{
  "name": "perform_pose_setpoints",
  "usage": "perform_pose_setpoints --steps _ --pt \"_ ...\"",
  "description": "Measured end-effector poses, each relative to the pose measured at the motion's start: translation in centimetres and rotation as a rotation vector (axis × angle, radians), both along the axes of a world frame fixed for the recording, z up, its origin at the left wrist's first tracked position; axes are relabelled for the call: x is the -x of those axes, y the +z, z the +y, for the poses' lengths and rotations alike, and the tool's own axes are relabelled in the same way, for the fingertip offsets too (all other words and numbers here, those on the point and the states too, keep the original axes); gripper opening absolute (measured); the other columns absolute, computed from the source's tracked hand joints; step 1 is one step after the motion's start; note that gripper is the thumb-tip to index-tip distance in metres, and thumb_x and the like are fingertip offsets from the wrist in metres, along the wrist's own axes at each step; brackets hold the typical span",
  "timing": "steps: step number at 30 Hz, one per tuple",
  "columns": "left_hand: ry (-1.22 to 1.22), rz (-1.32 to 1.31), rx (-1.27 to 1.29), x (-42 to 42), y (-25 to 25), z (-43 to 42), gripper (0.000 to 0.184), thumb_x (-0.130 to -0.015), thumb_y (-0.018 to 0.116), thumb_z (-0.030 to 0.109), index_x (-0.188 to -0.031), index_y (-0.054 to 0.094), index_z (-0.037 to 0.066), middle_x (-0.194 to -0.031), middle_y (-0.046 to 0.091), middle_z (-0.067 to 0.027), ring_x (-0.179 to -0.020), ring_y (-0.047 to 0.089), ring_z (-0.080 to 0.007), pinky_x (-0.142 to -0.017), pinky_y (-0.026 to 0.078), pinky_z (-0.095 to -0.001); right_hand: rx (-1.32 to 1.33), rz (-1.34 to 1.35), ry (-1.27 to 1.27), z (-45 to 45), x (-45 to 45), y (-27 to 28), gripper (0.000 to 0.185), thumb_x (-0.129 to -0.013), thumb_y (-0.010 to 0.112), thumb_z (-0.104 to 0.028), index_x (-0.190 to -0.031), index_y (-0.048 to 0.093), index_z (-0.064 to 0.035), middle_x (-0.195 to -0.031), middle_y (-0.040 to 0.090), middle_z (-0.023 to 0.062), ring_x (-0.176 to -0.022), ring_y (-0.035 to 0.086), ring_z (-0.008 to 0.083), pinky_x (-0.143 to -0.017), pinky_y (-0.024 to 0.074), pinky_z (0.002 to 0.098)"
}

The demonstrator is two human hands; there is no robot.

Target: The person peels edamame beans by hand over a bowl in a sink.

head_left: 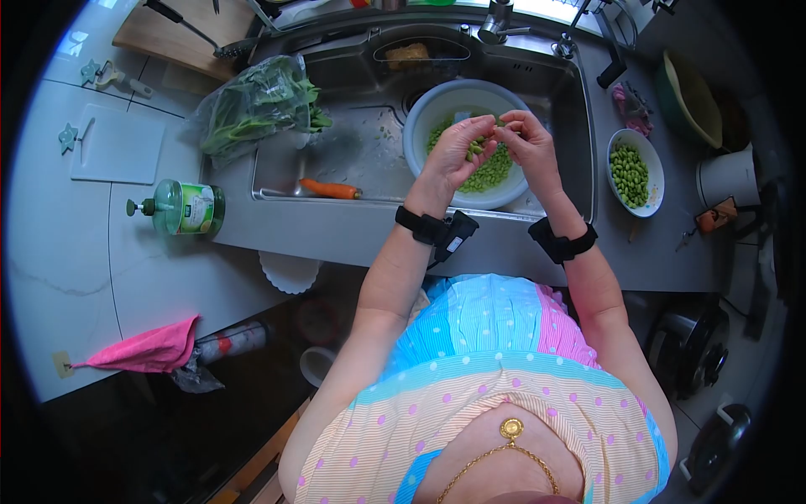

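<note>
Both my hands are over a large pale basin (410, 139) standing in the sink. Curled around several green beans is my left hand (453, 155), palm up. My right hand (531, 149) meets it at the fingertips, its thumb and fingers pinched together; whatever is between them is too small to make out. Below, more green beans (491, 174) lie in the basin. To the right on the counter, a white oval bowl (656, 186) holds larger green beans (628, 172).
A carrot (330, 189) lies at the front left of the steel sink (353, 151). A plastic bag of leafy greens (256, 109) rests over its left edge. Further left stand a green pump bottle (178, 207) and a white board (117, 144). The faucet (497, 23) is behind.
</note>
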State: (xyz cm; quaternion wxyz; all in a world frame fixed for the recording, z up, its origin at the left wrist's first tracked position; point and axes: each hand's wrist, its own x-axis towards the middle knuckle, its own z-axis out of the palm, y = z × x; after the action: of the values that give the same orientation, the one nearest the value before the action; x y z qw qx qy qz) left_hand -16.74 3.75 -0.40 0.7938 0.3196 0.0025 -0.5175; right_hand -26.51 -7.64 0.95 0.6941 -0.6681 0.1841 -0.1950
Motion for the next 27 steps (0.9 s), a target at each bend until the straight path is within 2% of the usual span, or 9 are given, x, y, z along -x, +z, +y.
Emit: perform_pose_setpoints --steps 3,12,18,27 --pt "-0.002 -0.035 -0.031 0.2 0.2 -0.1 0.017 -0.081 0.059 0.003 -0.097 0.054 0.003 -0.084 0.056 -0.0049 -0.076 0.059 -0.0115 -0.067 0.053 -0.0187 0.189 -0.07 -0.017 -0.1 -0.3 -0.9 0.013 -0.08 0.062 -0.01 -0.091 0.057 -0.0076 -0.073 0.051 -0.0034 -0.059 0.044 0.0007 -0.048 0.0332 0.0155" --pt "-0.034 -0.048 -0.023 0.0 0.1 -0.1 0.018 -0.079 0.06 -0.001 -0.095 0.053 0.001 -0.086 0.057 -0.0065 -0.076 0.059 -0.0115 -0.068 0.053 -0.0186 -0.255 0.005 0.187 -1.3 0.3 0.4 0.016 -0.08 0.061 -0.008 -0.095 0.056 -0.0078 -0.073 0.049 -0.0038 -0.056 0.039 -0.0001 -0.047 0.0285 0.0132" --pt "-0.055 -0.075 -0.039 0.2 0.6 0.0 0.018 -0.08 0.06 0.001 -0.096 0.053 0.0 -0.086 0.057 -0.007 -0.075 0.059 -0.0108 -0.067 0.053 -0.018 -0.454 -0.033 0.194 -1.6 0.4 -0.3 0.017 -0.079 0.063 -0.009 -0.094 0.054 -0.0082 -0.074 0.053 -0.0016 -0.059 0.046 0.0011 -0.048 0.0336 0.0125" --pt "-0.045 -0.108 -0.059 0.1 0.1 0.0 0.019 -0.08 0.059 0.0 -0.098 0.053 -0.001 -0.088 0.058 -0.0077 -0.077 0.061 -0.0123 -0.068 0.054 -0.0196 -0.527 -0.054 0.208 -1.8 0.4 -0.9 0.014 -0.081 0.06 -0.009 -0.094 0.054 -0.0057 -0.077 0.054 0.0004 -0.062 0.048 0.0027 -0.049 0.0362 0.0129"
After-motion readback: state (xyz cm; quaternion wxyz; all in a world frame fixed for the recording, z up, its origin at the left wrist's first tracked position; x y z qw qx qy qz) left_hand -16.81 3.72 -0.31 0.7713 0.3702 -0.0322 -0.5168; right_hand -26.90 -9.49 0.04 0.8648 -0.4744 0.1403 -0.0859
